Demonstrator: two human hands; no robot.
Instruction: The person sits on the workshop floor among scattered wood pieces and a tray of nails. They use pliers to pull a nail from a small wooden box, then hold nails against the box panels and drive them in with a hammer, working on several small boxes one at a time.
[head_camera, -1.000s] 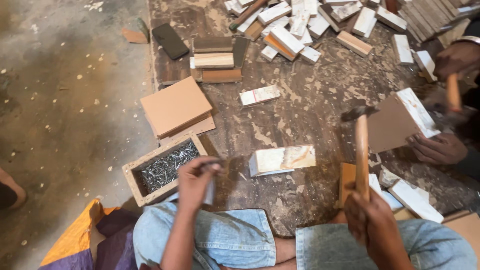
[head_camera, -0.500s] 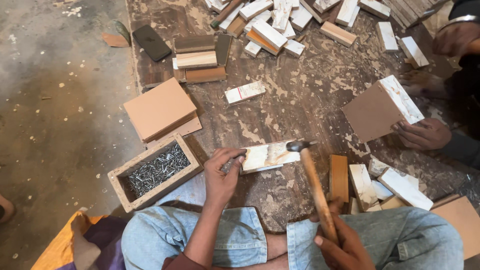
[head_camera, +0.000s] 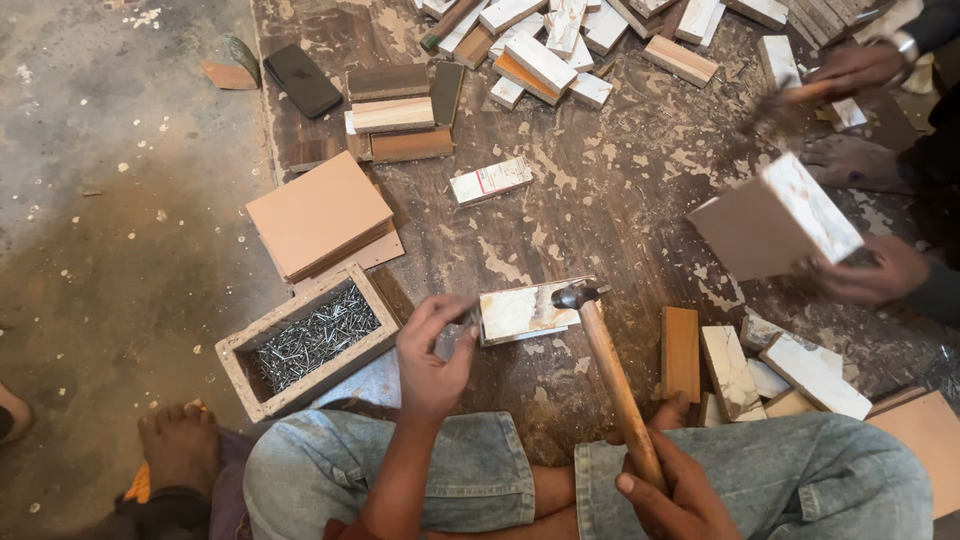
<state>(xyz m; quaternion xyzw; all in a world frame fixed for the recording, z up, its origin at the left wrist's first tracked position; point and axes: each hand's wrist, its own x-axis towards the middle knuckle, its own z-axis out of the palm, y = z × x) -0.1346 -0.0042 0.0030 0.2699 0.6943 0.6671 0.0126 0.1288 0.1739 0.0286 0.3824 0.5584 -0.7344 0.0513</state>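
Pinching a nail at the wood block (head_camera: 525, 310) with left hand (head_camera: 432, 350) fingers, right hand (head_camera: 675, 490) clasping hammer (head_camera: 610, 375) handle

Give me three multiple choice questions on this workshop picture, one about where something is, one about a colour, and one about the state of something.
1. Where is the box of nails?
A. Left of the left hand
B. Behind the black phone
C. On the stack of brown boards

2. What colour is the hammer handle?
A. Blue
B. Brown wood
C. White

3. How does the hammer head sit?
A. Raised high in the air
B. Lying loose, unheld
C. Down at the small white block, gripped by the right hand

Answers: 1 A, the box lies left of that hand. 2 B, the shaft is bare wood. 3 C, the head meets the block's right end.
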